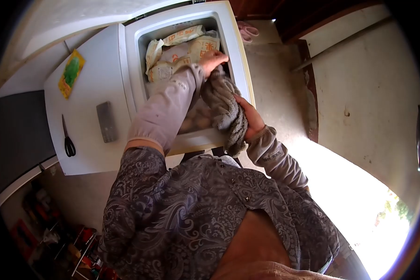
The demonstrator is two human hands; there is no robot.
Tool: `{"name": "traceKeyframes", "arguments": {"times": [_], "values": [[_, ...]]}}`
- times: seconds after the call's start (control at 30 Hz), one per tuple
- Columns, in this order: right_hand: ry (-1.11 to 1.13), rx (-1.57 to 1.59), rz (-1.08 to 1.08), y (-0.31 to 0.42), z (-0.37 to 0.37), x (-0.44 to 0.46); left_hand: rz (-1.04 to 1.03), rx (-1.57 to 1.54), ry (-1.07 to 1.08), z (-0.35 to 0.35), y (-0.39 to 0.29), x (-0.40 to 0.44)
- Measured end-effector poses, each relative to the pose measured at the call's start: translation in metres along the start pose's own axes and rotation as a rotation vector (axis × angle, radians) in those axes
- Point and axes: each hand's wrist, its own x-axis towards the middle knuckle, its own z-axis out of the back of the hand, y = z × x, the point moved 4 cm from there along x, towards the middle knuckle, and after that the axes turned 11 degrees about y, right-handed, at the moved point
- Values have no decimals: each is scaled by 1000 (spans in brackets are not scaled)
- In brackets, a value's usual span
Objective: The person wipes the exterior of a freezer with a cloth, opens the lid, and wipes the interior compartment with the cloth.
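Note:
A thick grey-brown cloth (pixel 225 103), towel-like, hangs bunched over the right side of the open chest freezer (pixel 131 60). My left hand (pixel 212 61) is closed at the cloth's upper end, close to the freezer's inner right wall; its fingertips are partly hidden. Lower down, my right hand (pixel 252 117) grips the same cloth from the right, fingers going behind its folds. Inside the freezer, white printed bags (pixel 165 72) with orange lettering lie at the far end. Several rounded brownish things (pixel 198 122) show below the cloth, too dim to name.
Left of the opening, a white top (pixel 91 154) bears black-handled scissors (pixel 69 144), a grey rectangular case (pixel 107 122) and a yellow-green packet (pixel 72 73). Pink slippers (pixel 248 31) lie on the floor beyond the freezer. Bright light enters at lower right.

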Motion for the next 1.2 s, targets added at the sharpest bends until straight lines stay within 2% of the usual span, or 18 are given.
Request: {"name": "traceKeyframes", "arguments": {"times": [0.13, 0.17, 0.27, 0.3, 0.37, 0.43, 0.47, 0.5, 0.53, 0.6, 0.67, 0.8, 0.83, 0.93, 1.03, 1.1, 1.17, 1.2], "values": [[113, -13, -11, 6, 9, 0, -120, -58, -208, 15, -6, 20], [81, -13, -2, 6, 9, 0, -79, -45, -81, 23, -4, 28], [7, -34, 8, 7, -14, -3, 139, -83, 62, 17, -12, -7], [0, -47, 19, 8, -25, -4, 258, -137, 248, 25, -3, -5], [12, -96, 53, 17, -31, 1, 8, -67, 254, 57, -20, 2], [52, -171, 87, 36, -31, 23, -125, -275, 229, 53, -56, 3], [71, -194, 123, 44, -37, 32, -135, -515, 195, 43, -85, -1], [90, -219, 156, 53, -46, 39, -253, -514, 262, 51, -90, 18], [109, -243, 188, 61, -51, 46, -378, -423, 38, 49, -91, 30], [124, -250, 213, 73, -42, 58, -476, 342, -78, 43, -67, 61], [94, -248, 222, 75, -29, 60, -682, 828, -336, 1, -78, 23], [8, -201, 210, 64, 9, 37, -822, 791, -600, -35, -48, -8], [2, -190, 214, 59, 13, 28, -761, 862, -650, -46, -42, -13], [-36, -193, 243, 49, 19, -6, -772, 892, -556, -55, -36, -27], [-13, -183, 242, 37, 25, -33, -660, 959, -515, -76, -28, -55], [-131, -218, 240, 28, 35, -50, -691, 1020, -460, -81, -22, -77], [-193, -245, 243, 11, 37, -83, -548, 1012, -227, -98, -21, -119], [-205, -252, 239, 3, 34, -103, -472, 991, -11, -106, -22, -138]]}}
